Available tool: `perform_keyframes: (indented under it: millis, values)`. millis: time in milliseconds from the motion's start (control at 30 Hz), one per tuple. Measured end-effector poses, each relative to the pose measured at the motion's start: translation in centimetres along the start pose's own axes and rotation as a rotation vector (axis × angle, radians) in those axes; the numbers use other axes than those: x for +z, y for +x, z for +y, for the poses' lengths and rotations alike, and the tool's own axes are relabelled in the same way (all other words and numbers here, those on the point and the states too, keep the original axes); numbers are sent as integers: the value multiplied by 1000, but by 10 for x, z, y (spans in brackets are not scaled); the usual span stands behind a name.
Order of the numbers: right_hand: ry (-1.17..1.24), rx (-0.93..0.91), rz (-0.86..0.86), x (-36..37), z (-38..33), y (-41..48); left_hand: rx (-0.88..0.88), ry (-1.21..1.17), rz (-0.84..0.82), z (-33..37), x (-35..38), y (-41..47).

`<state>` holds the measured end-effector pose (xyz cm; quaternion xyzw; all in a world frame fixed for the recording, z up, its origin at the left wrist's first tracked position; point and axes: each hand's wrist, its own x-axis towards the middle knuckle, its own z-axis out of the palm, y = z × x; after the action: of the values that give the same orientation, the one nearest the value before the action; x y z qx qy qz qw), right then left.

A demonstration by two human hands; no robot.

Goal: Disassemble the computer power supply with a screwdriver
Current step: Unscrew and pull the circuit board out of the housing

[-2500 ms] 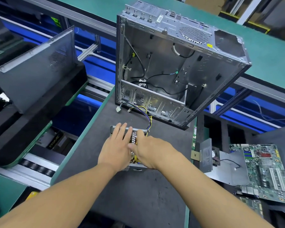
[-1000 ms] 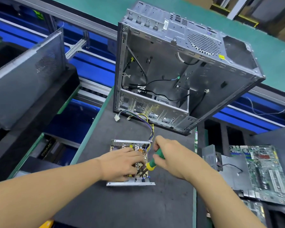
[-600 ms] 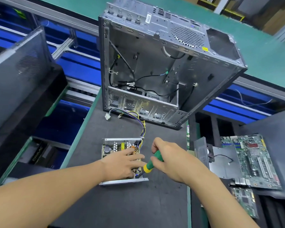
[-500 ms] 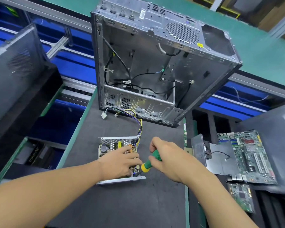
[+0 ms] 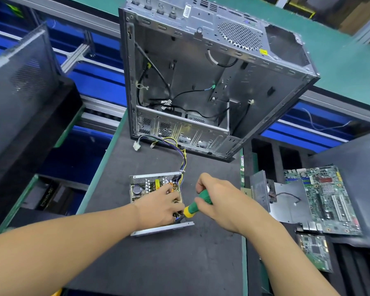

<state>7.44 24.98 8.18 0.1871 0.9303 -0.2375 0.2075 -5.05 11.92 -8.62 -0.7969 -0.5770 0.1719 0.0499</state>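
Observation:
The opened power supply [image 5: 146, 185] lies on the dark mat, its circuit board and capacitors exposed, a bundle of coloured wires [image 5: 181, 155] running up from its far right corner. My left hand [image 5: 161, 207] rests on the board's near right part, fingers bent over the components. My right hand [image 5: 217, 201] grips a green and yellow screwdriver [image 5: 193, 207] that slants down and left. Its tip goes into the supply's near right corner, hidden behind my left fingers.
An empty metal computer case [image 5: 212, 82] stands open just beyond the supply. A grey metal cover with a fan [image 5: 286, 201] and motherboards [image 5: 327, 197] lie to the right. A dark side panel [image 5: 19, 86] leans at the left. The mat's green edge [image 5: 98, 169] borders a drop.
Both hands were flat over the supply 2.5 s ago; my right hand now holds the screwdriver at its near right corner. Over the last second the hands barely moved; the camera shifted.

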Motion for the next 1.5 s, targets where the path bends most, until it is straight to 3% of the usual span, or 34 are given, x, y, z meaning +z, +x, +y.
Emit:
perform_keyframes:
  millis: [167,533,667,767,900,1000,1133,1267,1500]
  values:
    - [0,2,2,1,1,0,24,-8,-14,0,2,0]
    - [21,-12,22,-3,9,2,43,-176,272,-4,5,-4]
    - [67,-17,55,-13,14,2,-27,-270,415,-4,3,-11]
    - [90,-25,82,-18,15,1,-112,-314,394,-5,-9,-19]
    - [102,-46,88,-20,14,2,-238,-706,318,-7,-19,-26]
    - [114,-59,95,-22,15,4,-335,-969,159,-16,-24,-27]
    - [142,-45,144,-24,19,5,-543,-1100,315,-21,-30,-31]
    - [152,-28,227,-24,22,5,-796,-1383,381,-20,-36,-31]
    - [183,53,341,-22,40,-16,-870,-1861,246,-5,-69,26]
